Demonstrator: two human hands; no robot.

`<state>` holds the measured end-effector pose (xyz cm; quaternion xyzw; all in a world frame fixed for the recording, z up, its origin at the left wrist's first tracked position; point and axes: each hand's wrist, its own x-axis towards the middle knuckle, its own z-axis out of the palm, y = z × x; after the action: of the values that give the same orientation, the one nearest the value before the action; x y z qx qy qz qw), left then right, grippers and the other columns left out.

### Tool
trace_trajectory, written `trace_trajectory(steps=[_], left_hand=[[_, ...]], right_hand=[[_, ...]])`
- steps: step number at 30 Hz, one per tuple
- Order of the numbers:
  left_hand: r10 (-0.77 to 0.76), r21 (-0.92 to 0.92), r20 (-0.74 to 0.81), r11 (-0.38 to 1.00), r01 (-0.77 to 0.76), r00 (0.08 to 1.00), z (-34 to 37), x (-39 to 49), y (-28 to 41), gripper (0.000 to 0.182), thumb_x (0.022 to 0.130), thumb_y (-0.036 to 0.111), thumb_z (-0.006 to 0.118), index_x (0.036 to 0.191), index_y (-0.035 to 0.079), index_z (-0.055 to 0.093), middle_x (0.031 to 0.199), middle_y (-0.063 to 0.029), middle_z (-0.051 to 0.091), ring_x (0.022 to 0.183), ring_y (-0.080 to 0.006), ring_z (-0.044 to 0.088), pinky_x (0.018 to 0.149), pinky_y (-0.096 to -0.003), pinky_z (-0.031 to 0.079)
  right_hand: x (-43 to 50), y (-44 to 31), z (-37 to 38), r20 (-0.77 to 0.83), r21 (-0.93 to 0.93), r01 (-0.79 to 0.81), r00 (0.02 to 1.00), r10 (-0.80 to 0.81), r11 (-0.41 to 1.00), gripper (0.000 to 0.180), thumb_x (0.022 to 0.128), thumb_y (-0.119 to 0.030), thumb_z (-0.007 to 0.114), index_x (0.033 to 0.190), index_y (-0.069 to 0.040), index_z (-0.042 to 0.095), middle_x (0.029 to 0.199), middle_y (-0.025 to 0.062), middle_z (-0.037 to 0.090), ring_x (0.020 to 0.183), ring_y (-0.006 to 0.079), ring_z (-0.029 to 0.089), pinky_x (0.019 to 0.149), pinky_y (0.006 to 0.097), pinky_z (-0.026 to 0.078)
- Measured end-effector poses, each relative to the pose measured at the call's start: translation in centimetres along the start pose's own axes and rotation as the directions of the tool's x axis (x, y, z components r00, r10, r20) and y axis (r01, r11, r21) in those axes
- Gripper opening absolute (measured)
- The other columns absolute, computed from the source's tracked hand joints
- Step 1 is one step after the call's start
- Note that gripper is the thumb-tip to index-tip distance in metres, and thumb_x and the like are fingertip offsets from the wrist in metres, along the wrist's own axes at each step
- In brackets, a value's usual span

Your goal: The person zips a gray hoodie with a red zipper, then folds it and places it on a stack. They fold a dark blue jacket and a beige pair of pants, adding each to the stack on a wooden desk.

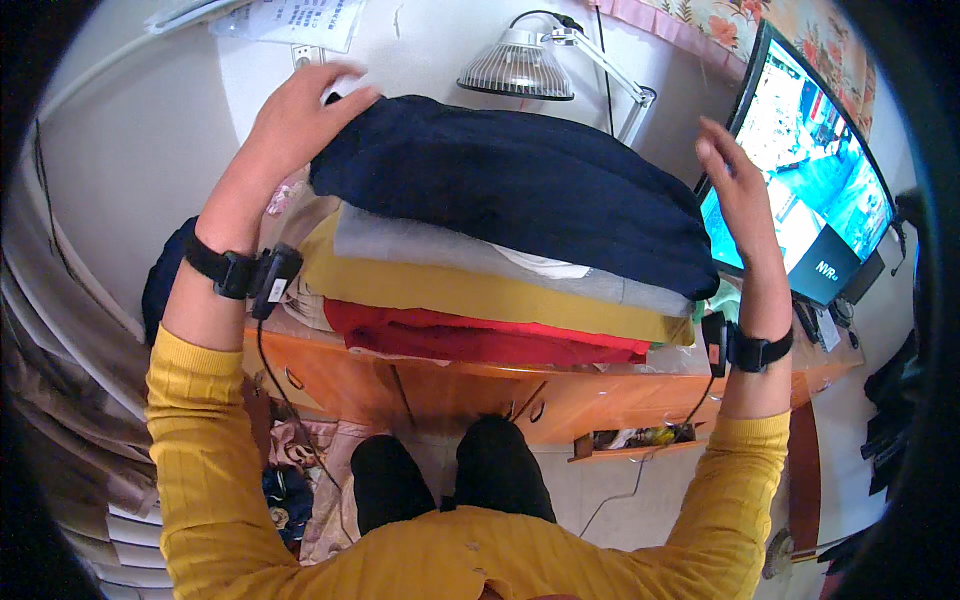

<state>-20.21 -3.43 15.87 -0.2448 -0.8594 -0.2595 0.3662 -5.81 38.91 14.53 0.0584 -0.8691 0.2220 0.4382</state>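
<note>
In front of me rises a stack of folded clothes. Its top piece is a dark navy garment (510, 180) with a rounded, sagging front edge. Below it come a grey garment (420, 238) with a bit of white cloth (544, 262) showing, a mustard-yellow garment (480, 292) and a red garment (480, 336). My left hand (307, 112) is at the navy garment's upper left corner, fingers apart; whether the thumb touches the cloth is unclear. To the right of the stack, my right hand (735, 184) is raised before the monitor, holding nothing, its fingers loosely bent.
The stack rests on an orange wooden cabinet (450, 390); a low drawer (637, 442) stands open. A metal-caged lamp (517, 69) is behind the stack, and a lit monitor (810, 165) at the right. Cables (281, 382) hang from my wrist devices. Cloth hangs at the left.
</note>
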Motion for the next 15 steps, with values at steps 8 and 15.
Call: trace_trajectory(steps=[8, 15], left_hand=[[0.084, -0.229, 0.760, 0.963, 0.145, 0.644, 8.3, -2.1, -1.9, 0.065, 0.098, 0.054, 0.033, 0.149, 0.017, 0.021, 0.156, -0.0153, 0.011, 0.143, -0.0264, 0.015, 0.117, -0.0372, 0.012], [0.310, -0.596, 0.509, 0.800, 0.069, 0.803, 7.9, -5.7, -7.9, 0.063, 0.100, 0.048, 0.029, 0.146, 0.003, 0.027, 0.150, -0.0149, 0.028, 0.140, -0.0239, 0.026, 0.115, -0.0339, 0.019]], right_hand=[[0.0, 0.2, 9.4, 0.630, -0.203, 0.053, 0.771, 0.089, 0.978, 0.058, 0.094, -0.047, 0.048, 0.140, -0.012, 0.042, 0.145, 0.0176, 0.038, 0.135, 0.0319, 0.033, 0.111, 0.0384, 0.027], [-0.7, 3.2, 8.1, 0.544, 0.193, -0.030, 0.835, -0.081, 0.981, 0.044, 0.098, -0.028, 0.049, 0.133, -0.003, 0.049, 0.139, 0.0118, 0.047, 0.131, 0.0216, 0.040, 0.110, 0.0310, 0.025]])
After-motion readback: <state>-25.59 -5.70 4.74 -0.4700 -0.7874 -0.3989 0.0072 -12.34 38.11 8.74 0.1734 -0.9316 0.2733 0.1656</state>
